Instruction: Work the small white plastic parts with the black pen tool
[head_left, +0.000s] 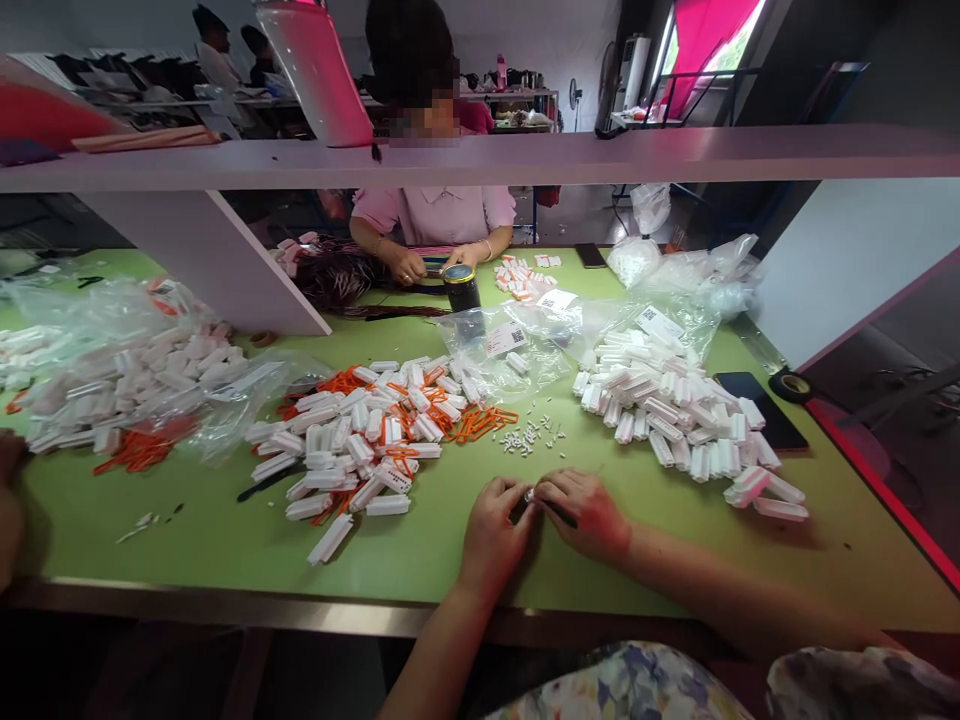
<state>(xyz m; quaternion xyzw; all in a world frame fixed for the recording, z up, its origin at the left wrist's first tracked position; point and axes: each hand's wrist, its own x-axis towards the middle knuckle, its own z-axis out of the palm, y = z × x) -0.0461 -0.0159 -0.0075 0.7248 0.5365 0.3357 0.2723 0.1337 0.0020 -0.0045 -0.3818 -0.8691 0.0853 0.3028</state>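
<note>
Above the green table's near edge, my left hand (491, 530) and my right hand (589, 515) meet with fingers pinched together. A small white piece (529, 495) shows between their fingertips, mostly covered, so its kind is unclear. Something dark shows under my right fingers; whether it is an object or shadow I cannot tell. Just beyond my hands lie scattered tiny white pegs (525, 437). To the left is a heap of white plastic connector housings (337, 430), mixed with orange clips (480, 424). More white housings (667, 400) are piled to the right.
A clear plastic bag (510, 350) with a label lies behind the pegs, near a dark jar (461, 288). A black tablet-like slab (761, 410) and a tape roll (790, 386) are at right. Opposite, a co-worker (435, 220) handles wires below a raised shelf (480, 160).
</note>
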